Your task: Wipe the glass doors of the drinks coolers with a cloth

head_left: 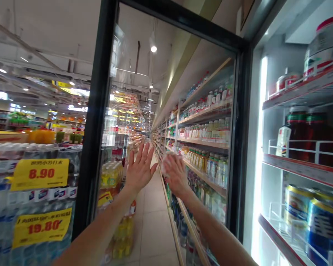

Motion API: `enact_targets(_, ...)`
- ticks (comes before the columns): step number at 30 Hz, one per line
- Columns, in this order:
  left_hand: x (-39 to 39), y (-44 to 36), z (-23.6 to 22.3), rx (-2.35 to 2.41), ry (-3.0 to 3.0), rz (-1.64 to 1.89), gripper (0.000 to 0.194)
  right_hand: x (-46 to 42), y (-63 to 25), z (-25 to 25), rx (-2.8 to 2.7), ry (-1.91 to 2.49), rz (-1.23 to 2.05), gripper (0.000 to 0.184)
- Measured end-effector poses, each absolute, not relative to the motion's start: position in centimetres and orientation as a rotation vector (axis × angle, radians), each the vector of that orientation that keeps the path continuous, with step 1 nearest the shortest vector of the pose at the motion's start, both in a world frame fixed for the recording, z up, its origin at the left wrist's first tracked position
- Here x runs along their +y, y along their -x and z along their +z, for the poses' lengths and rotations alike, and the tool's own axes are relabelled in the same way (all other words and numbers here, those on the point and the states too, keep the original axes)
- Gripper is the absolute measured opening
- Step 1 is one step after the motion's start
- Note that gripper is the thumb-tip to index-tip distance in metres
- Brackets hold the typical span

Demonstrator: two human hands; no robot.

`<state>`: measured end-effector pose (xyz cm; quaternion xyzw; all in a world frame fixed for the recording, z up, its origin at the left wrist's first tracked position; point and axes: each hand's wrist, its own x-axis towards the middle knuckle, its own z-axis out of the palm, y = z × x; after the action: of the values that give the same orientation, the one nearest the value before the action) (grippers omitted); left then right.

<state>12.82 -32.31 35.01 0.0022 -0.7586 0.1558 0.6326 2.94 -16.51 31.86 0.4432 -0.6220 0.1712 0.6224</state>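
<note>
In front of me is a glass door [163, 92] in a black frame, swung open from a lit drinks cooler [259, 147]. My left hand [140, 168] is raised with its palm toward the glass, fingers stretched and spread, holding nothing; it appears to rest on the pane. Beside it, my right hand [177, 175] is smeared by motion, also up against the glass. Under its fingers shows a crumpled whitish wipe [166, 164], its exact material too blurred to tell. Both forearms reach up from the bottom edge.
Inside the cooler at right stand dark bottles [308, 129] and blue-gold cans [322, 221] on wire-railed shelves. At left are stacked water packs [33, 229] with yellow price signs [40, 173]. Drink shelves [205, 140] and a tiled aisle [152, 221] show in the pane.
</note>
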Motion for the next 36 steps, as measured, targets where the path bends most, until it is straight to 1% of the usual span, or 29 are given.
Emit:
enact_targets(1, -32.3, -12.8, 35.0, -1.738, -0.003, 0.358, 0.062, -17.1, -3.4, 31.2, -1.436, -1.078, 0.343, 0.054)
enact_targets(3, -32.3, -12.8, 34.9, -1.743, 0.003, 0.361, 0.062, -16.1, -2.8, 29.9, -1.435, -1.036, 0.371, 0.054)
enact_targets(7, -32.0, -13.0, 34.7, -1.760, 0.001, 0.350, 0.064, -9.4, 1.7, 28.2, -1.426, -0.538, 0.746, 0.051)
enact_targets(9, -31.8, -13.1, 34.8, -1.770, 0.002, 0.350, 0.066, -7.7, 2.8, 27.8, -1.432, -0.312, 0.905, 0.051)
enact_targets(10, -31.8, -13.2, 34.9, -1.771, 0.005, 0.348, 0.066, -7.9, 2.6, 27.7, -1.433, -0.280, 0.929, 0.051)
enact_targets(12, -31.9, -13.1, 35.2, -1.766, 0.013, 0.346, 0.065, -10.3, 1.0, 27.4, -1.450, -0.417, 0.850, 0.051)
enact_targets(15, -32.1, -13.0, 34.9, -1.757, 0.028, 0.351, 0.063, -15.3, -2.6, 26.6, -1.471, -0.838, 0.582, 0.053)
enact_targets(17, -32.2, -13.1, 33.6, -1.785, 0.066, 0.360, 0.062, -16.7, -3.5, 25.9, -1.489, -0.994, 0.462, 0.055)
enact_targets(18, -32.1, -13.2, 32.6, -1.805, 0.093, 0.363, 0.062, -16.4, -3.3, 25.4, -1.490, -1.002, 0.444, 0.055)
enact_targets(20, -31.8, -13.3, 30.2, -1.835, 0.122, 0.354, 0.063, -13.8, -1.7, 24.5, -1.491, -0.883, 0.500, 0.056)
enact_targets(22, -31.4, -13.5, 28.0, -1.830, 0.104, 0.337, 0.064, -10.1, 0.8, 23.9, -1.481, -0.650, 0.666, 0.053)
enact_targets(24, -31.0, -13.5, 26.7, -1.813, 0.071, 0.331, 0.064, -7.3, 2.8, 23.6, -1.465, -0.390, 0.878, 0.051)
enact_targets(26, -30.8, -13.4, 26.4, -1.808, 0.066, 0.337, 0.064, -6.9, 3.2, 23.6, -1.445, -0.245, 0.999, 0.051)
enact_targets(28, -30.7, -13.3, 26.6, -1.808, 0.064, 0.336, 0.065, -8.9, 1.8, 23.3, -1.454, -0.329, 0.950, 0.052)
enact_targets(31, -30.9, -13.0, 26.9, -1.803, 0.064, 0.331, 0.067, -13.3, -1.7, 22.2, -1.536, -0.761, 0.641, 0.054)
enact_targets(33, -31.1, -12.9, 26.9, -1.806, 0.069, 0.329, 0.068, -14.5, -2.7, 21.2, -1.556, -0.983, 0.446, 0.055)
enact_targets(35, -31.2, -12.8, 26.8, -1.811, 0.070, 0.329, 0.068, -13.1, -2.0, 20.4, -1.536, -0.985, 0.402, 0.055)
enact_targets(36, -31.3, -12.8, 26.7, -1.814, 0.069, 0.331, 0.068, -11.7, -1.0, 20.2, -1.530, -0.898, 0.452, 0.055)
